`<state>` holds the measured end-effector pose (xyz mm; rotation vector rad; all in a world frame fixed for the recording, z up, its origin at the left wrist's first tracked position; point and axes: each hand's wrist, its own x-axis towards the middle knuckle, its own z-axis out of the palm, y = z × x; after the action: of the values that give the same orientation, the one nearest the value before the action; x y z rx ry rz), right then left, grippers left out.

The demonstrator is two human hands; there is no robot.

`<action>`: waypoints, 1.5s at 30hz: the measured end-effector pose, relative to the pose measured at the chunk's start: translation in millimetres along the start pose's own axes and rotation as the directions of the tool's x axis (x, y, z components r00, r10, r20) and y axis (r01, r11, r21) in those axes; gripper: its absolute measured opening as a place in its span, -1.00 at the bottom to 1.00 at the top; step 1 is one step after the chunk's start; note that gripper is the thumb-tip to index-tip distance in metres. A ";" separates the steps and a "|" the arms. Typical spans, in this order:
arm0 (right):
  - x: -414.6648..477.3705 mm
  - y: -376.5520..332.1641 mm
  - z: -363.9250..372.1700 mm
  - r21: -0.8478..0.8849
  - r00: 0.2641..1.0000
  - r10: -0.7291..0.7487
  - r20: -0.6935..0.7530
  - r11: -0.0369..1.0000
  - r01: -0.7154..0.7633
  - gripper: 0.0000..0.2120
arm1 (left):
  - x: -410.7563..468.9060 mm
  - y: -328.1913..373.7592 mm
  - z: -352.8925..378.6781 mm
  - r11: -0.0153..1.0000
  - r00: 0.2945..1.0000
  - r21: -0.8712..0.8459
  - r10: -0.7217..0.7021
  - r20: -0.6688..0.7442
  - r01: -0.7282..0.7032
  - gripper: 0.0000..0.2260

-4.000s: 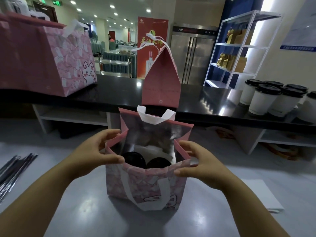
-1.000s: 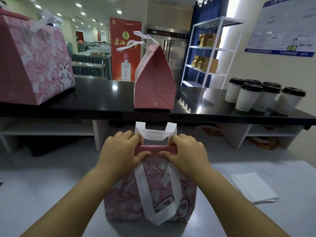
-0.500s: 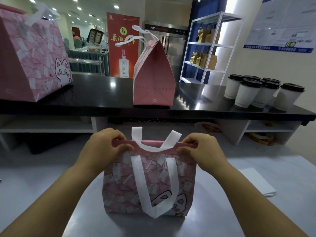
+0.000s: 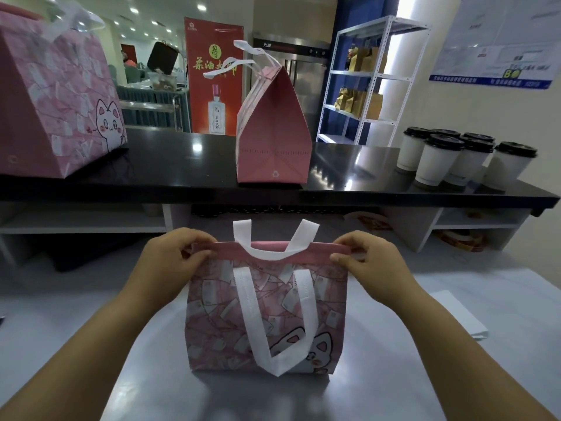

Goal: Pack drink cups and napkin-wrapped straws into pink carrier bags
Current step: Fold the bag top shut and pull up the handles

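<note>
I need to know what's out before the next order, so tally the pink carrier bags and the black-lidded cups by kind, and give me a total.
pink carrier bags: 3
black-lidded cups: 6
Total: 9

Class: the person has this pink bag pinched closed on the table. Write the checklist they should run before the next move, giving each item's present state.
1. Top edge of pink bag closed: ok.
2. Pinch of left hand on the left corner: ok.
3. Pinch of right hand on the right corner: ok.
4. Cups and straws inside: cannot tell, the bag hides them.
5. Both handles raised: not ok; near handle hangs down the front.
6. Bare spot on black counter: ok.
</note>
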<state>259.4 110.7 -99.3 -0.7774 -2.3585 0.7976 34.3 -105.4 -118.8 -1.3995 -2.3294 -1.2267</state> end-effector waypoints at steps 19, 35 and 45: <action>-43.0 -16.3 -4.2 -0.008 0.996 -0.092 0.012 0.996 0.092 -0.94 | -40.4 16.2 -16.6 0.986 0.977 0.005 -0.162 -0.141 0.165 -0.69; -64.2 -115.8 10.9 0.161 0.860 -0.322 -0.396 0.898 0.410 -0.96 | -117.0 95.6 -34.9 0.981 0.981 -0.105 -0.153 0.115 0.165 -0.28; -24.8 -186.0 9.7 0.205 0.715 -0.446 -0.538 0.754 0.624 -0.92 | -65.2 84.1 -92.5 1.000 0.998 0.018 0.018 -0.063 -0.017 -0.16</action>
<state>206.1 -32.0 10.8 -0.0529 -1.7671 0.6702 112.9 -195.7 -44.3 -1.3532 -2.2757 -1.2245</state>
